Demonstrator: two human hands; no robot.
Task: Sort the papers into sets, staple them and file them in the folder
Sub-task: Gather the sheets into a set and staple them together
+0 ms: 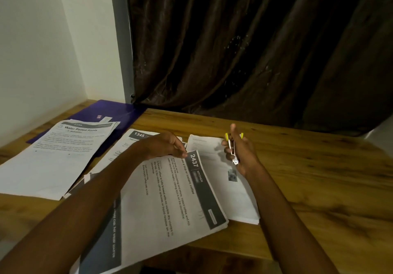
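Left hand: pinches the far corner of the 2437 set, mid-worktop near the front edge.
Right hand: curled round a small yellow stapler.
Handling: thin, floppy sheets, likely to fan; hold at the corner.
Folder: purple, far-left corner of the worktop.

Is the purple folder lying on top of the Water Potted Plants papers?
No, the purple folder lies on the table beneath the Water Potted Plants papers, which overlap its near part.

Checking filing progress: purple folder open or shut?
Cannot tell. The purple folder lies flat on the table, its near part covered by the "Water Potted Plants" stack.
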